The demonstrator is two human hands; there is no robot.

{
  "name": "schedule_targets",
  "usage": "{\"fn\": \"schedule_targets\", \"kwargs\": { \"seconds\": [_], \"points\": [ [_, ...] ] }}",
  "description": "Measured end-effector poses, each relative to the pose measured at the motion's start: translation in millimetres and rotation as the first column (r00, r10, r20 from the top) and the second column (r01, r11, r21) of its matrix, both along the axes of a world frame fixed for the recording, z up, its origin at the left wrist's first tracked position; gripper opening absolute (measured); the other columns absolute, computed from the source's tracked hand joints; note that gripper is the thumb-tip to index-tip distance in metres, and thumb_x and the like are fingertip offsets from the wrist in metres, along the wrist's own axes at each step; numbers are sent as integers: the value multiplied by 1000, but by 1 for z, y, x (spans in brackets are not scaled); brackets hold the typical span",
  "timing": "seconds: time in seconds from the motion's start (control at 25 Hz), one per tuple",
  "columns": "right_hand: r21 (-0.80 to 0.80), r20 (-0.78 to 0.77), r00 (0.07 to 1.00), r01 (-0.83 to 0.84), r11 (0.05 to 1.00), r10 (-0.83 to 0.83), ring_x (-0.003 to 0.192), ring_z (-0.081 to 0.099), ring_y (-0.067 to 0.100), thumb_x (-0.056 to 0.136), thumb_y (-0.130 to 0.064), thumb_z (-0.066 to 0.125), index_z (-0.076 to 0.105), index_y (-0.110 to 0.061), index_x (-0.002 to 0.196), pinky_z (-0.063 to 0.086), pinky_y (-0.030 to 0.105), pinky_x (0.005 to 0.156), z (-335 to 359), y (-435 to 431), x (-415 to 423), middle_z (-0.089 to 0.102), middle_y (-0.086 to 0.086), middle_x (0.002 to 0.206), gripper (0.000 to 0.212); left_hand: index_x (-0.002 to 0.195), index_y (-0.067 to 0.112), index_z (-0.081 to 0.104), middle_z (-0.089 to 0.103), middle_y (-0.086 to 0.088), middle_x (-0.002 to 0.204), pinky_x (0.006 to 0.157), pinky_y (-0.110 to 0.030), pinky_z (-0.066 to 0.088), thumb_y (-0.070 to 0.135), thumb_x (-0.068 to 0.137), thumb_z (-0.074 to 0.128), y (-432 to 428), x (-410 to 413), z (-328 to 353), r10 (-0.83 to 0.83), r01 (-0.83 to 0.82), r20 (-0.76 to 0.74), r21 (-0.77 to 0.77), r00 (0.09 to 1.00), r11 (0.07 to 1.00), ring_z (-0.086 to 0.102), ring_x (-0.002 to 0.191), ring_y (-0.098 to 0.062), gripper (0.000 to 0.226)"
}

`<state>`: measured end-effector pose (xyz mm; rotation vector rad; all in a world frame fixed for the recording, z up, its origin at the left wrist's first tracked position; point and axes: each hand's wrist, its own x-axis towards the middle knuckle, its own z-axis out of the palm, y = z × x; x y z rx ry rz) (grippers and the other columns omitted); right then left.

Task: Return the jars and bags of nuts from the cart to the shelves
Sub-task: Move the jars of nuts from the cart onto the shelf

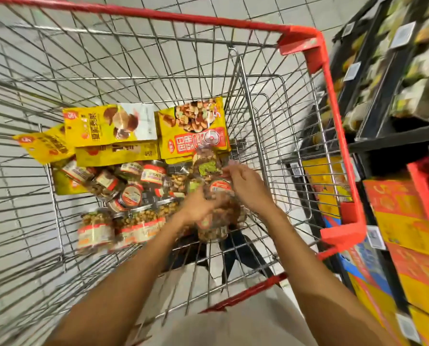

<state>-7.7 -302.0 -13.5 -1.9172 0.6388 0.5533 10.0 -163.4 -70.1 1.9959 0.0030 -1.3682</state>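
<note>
My wire cart [331, 78] with a red rim holds yellow bags of nuts [193, 126] at its far end and several clear jars of nuts [131, 193] with red-and-white labels nearer to me. Both of my arms reach down into it. My left hand [196, 205] grips a clear jar of mixed nuts [214, 227] at the near right of the pile; motion blurs the hold. My right hand [246, 187] hovers just beside it with loosely spread fingers, the fingertips at a green-labelled jar [206, 164] that stands against the bags.
Dark store shelves [393, 136] run along the cart's right side, with packaged goods above and stacked orange and yellow boxes [408, 221] below. Grey tiled floor shows through the cart's wires. More yellow bags [108, 124] lie at the far left of the cart.
</note>
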Motion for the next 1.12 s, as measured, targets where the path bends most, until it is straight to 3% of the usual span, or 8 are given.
{"fn": "schedule_targets", "kwargs": {
  "seconds": [0.12,0.2,0.44,0.56,0.76,0.92,1.0,1.12],
  "points": [
    [-109,46,919,-384,917,391,117,53,27,100,-45,23,47,-14,133,43,43,98,-2,27,10,55,13,130,51,125,18,52,65,-3,112,73,-36,56,62,86,47,33,53,25,85,-88,-169,-12,982,996,67,90,-15,59],
    [-250,104,886,-416,874,452,128,44,29,99,-48,22,32,-16,144,37,45,105,-3,40,18,45,14,142,56,117,21,60,70,-2,98,59,-30,56,72,84,29,44,77,38,115,-136,-267,-60,957,989,70,78,-14,68],
    [134,81,988,117,984,-128,104,58,17,98,-52,11,66,-27,104,47,21,84,-7,22,39,64,-4,105,60,98,5,62,68,-12,74,49,-21,53,72,84,20,57,61,12,485,-584,-400,-176,778,792,64,57,-17,80],
    [254,-33,951,304,918,-306,110,60,22,93,-62,9,63,-31,104,46,38,99,-16,24,37,66,5,114,63,114,12,51,63,-8,108,80,-24,54,44,96,45,47,-11,-27,359,-372,-202,-32,911,928,61,92,-19,38],
    [294,-187,887,461,837,-423,120,54,30,88,-69,8,50,-19,134,40,49,105,-28,28,29,59,15,128,80,143,7,15,36,-14,142,108,-39,37,38,60,83,-3,-85,-65,401,-393,-140,83,905,916,42,125,-28,112],
    [323,-200,809,587,743,-552,102,65,21,90,-66,10,66,-23,107,52,37,90,-26,24,21,70,10,111,73,132,0,46,55,-20,130,96,-44,49,16,77,73,3,-70,-96,465,-457,-225,89,856,885,57,116,-32,63],
    [378,-224,779,624,684,-586,102,65,20,91,-65,8,64,-20,114,52,37,90,-20,23,20,68,13,115,76,120,2,57,62,-20,120,88,-41,54,18,80,71,22,-51,-90,362,-360,-145,41,921,932,64,105,-29,45],
    [479,-295,719,681,554,-629,115,58,31,91,-66,5,56,-12,127,44,47,100,-3,21,23,60,19,126,83,99,15,67,71,-13,105,68,-28,56,38,66,78,65,-14,-51,471,-500,-225,-92,853,861,72,82,-15,41]
  ]
}}
